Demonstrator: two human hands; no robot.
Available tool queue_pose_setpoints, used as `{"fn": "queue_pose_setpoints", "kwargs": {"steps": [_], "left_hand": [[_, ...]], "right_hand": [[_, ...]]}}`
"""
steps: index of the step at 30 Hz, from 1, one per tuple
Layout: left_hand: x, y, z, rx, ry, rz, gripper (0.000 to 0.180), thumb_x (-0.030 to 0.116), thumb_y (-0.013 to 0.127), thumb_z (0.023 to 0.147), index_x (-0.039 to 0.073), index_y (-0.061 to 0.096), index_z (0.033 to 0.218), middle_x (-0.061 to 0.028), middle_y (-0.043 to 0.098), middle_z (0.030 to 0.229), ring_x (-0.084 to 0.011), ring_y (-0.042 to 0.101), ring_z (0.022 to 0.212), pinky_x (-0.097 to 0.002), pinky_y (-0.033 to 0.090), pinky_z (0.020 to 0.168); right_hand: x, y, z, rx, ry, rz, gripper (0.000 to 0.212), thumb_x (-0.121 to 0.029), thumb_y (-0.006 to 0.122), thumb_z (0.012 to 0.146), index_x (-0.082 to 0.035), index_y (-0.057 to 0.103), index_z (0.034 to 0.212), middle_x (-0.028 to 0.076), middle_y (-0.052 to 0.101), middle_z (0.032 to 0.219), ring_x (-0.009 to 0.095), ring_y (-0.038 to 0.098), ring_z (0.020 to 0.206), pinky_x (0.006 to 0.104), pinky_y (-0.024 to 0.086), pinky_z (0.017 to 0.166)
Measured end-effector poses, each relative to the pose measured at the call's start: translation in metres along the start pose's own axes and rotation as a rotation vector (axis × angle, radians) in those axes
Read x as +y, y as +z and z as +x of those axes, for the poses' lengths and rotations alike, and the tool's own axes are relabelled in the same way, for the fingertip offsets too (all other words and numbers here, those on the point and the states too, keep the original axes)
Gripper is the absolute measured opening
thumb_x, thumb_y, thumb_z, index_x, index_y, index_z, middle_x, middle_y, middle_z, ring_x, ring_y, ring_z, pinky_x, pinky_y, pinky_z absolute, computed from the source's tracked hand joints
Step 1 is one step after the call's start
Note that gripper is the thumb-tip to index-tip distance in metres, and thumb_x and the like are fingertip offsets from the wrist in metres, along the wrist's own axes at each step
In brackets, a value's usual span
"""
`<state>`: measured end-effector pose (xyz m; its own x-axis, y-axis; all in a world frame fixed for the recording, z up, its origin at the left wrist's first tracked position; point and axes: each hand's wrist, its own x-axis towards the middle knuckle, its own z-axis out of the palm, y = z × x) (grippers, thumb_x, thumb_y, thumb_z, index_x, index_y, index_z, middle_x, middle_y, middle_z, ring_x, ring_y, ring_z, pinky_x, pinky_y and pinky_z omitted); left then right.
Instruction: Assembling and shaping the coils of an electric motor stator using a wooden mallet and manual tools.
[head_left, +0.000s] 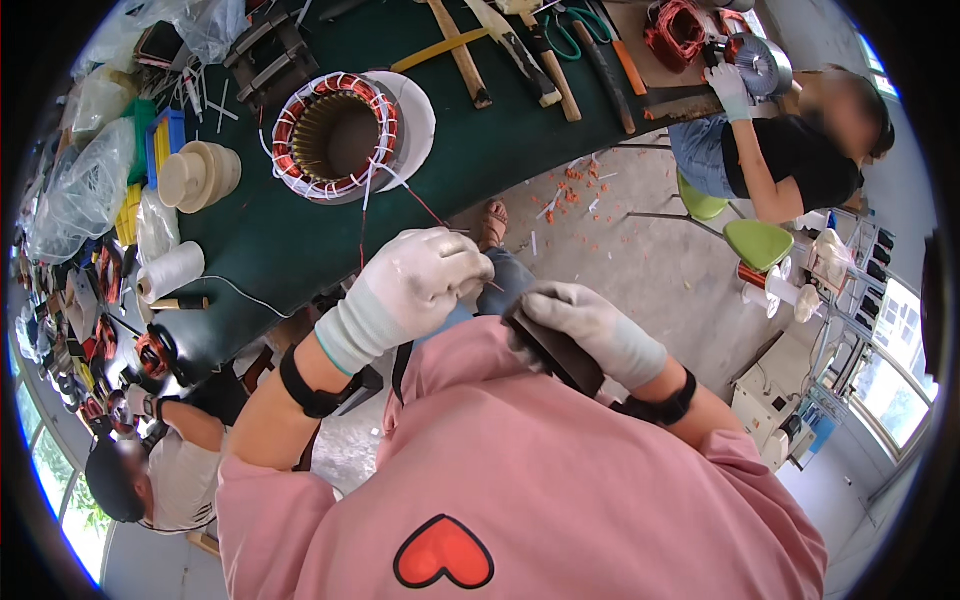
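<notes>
A motor stator (283,150) with copper windings laced in white cord sits on the dark green table, beside a white round piece (420,125). Red leads with white sleeving (395,178) run from its near side toward me. My left hand (425,280), in a white glove, is closed in a pinch by these leads; a thin wire end (496,287) sticks out past the fingertips. My right hand (590,325), also gloved, is wrapped around a dark rectangular block (562,352), held close to my chest. The block's exact kind is unclear.
Hammers (460,55), green-handled scissors (565,45) and other long tools lie along the table's far side. White thread (172,272), cream plastic cups (200,177) and plastic bags (85,195) stand left. One co-worker (765,150) sits right, another (175,465) left. Orange scraps (572,185) litter the floor.
</notes>
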<state>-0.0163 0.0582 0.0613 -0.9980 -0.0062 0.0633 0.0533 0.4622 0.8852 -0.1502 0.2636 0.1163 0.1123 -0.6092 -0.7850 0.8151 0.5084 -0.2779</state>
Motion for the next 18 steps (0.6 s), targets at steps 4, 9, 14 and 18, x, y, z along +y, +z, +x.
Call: {"fn": "queue_pose_setpoints", "kwargs": {"steps": [4, 9, 14, 18], "left_hand": [[0.001, 0.002, -0.001, 0.009, -0.019, 0.040, 0.016, 0.001, 0.071, 0.082, 0.006, 0.072, 0.097, -0.0101, 0.072, 0.096, -0.0337, 0.069, 0.091, -0.0418, 0.055, 0.082], [-0.003, 0.003, 0.003, 0.070, 0.075, 0.051, 0.016, 0.002, 0.064, 0.077, 0.005, 0.068, 0.093, -0.0085, 0.066, 0.081, -0.0323, 0.065, 0.076, -0.0442, 0.053, 0.070], [-0.002, 0.000, 0.000, 0.031, 0.038, 0.046, 0.016, 0.002, 0.068, 0.079, 0.006, 0.069, 0.094, -0.0093, 0.069, 0.088, -0.0324, 0.067, 0.082, -0.0433, 0.054, 0.076], [-0.002, -0.005, -0.004, -0.015, 0.021, 0.061, 0.017, 0.001, 0.072, 0.080, 0.006, 0.071, 0.096, -0.0096, 0.072, 0.095, -0.0322, 0.069, 0.087, -0.0426, 0.055, 0.080]], "right_hand": [[0.001, 0.015, 0.018, 0.296, -0.409, -0.877, 0.028, -0.024, 0.068, 0.095, 0.001, 0.068, 0.108, 0.018, 0.069, 0.092, 0.031, 0.070, 0.086, 0.0395, 0.055, 0.078], [0.004, -0.003, 0.011, 0.282, -0.679, -1.139, 0.028, -0.021, 0.073, 0.090, -0.001, 0.066, 0.107, 0.020, 0.066, 0.089, 0.040, 0.067, 0.084, 0.0439, 0.055, 0.077], [-0.006, 0.014, 0.023, 0.371, -0.648, -1.204, 0.021, -0.019, 0.072, 0.090, -0.001, 0.067, 0.101, 0.020, 0.067, 0.091, 0.040, 0.067, 0.081, 0.0442, 0.055, 0.075], [-0.007, -0.007, -0.003, 0.328, -0.378, -1.077, 0.023, -0.023, 0.070, 0.094, -0.001, 0.069, 0.100, 0.020, 0.070, 0.084, 0.029, 0.071, 0.079, 0.0396, 0.056, 0.074]]}}
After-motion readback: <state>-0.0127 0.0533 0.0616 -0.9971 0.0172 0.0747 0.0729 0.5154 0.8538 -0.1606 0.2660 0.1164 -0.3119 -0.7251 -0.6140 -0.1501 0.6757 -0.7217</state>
